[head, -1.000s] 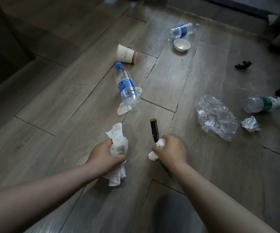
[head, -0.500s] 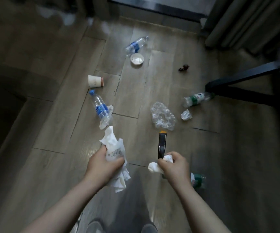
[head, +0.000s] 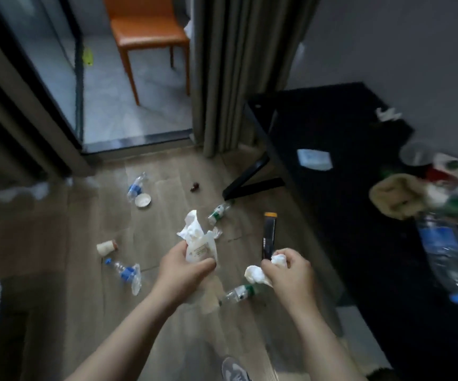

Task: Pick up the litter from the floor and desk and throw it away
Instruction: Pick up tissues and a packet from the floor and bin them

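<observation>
My left hand (head: 182, 266) is closed around a bunch of white tissues and a white wrapper (head: 199, 242), held above the wooden floor. My right hand (head: 288, 273) grips a crumpled white tissue (head: 256, 273) together with a black stick-shaped packet with an orange tip (head: 269, 235). On the floor lie a paper cup (head: 106, 247), a blue-capped bottle (head: 125, 272), a green-labelled bottle (head: 240, 291) below my hands, another green-labelled bottle (head: 219, 213), a blue-labelled bottle (head: 136, 185) and a small white lid (head: 142, 200). The black desk (head: 346, 188) on the right carries more litter, blurred.
An orange chair (head: 148, 37) stands beyond a glass sliding door (head: 43, 64). Grey curtains (head: 239, 64) hang beside the desk. A small dark scrap (head: 195, 187) lies near the desk's leg (head: 250, 177). On the desk are a white packet (head: 314, 159) and a water bottle (head: 445, 254). My shoe (head: 234, 369) shows below.
The view has risen and swung right, bringing the desk, chair and curtains into sight. Both hands have lifted away from the floor, still holding the same tissues and black packet.
</observation>
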### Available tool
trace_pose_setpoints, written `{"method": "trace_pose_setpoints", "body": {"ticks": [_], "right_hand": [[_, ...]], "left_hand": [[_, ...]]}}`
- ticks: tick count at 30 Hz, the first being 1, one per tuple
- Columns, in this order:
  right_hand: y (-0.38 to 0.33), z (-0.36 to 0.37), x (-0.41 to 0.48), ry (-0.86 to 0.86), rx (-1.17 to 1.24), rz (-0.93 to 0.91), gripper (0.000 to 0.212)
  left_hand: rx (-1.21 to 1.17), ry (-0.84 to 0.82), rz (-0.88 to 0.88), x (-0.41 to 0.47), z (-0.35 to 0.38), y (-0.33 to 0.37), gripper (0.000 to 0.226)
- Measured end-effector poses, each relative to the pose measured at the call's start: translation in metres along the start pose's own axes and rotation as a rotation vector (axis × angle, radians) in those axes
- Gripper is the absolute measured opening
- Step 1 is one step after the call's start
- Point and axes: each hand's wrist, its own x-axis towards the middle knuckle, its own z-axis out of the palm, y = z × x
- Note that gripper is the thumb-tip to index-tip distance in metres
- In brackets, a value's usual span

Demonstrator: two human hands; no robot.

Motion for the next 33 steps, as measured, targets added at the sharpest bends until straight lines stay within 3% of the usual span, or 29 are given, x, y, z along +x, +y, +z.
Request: {"method": "trace_pose_setpoints", "body": {"ticks": [7, 17, 23, 33], "right_hand": [[-0.045, -0.148, -0.126, 0.338, 0.193, -0.040, 0.012], [-0.003, -0.331, -0.309, 0.913, 0.401, -0.049, 0.017], [0.055, -0.424, -0.452, 1.232, 0.398, -0.005, 0.014], [0.176, -0.508, -0.726, 1.706, 0.361, 0.219, 0.012]], "left_hand": [[0.051, -0.293, 0.270, -0.114, 0.044, 0.107, 0.020], [0.133, -0.820, 0.506, -0.314, 0.169, 0.170, 0.015], [0.101, -1.093, 0.604, -0.472, 0.251, 0.148, 0.014], [0.182, -1.555, 0.612, -0.754, 0.343, 0.028, 0.019]]}}
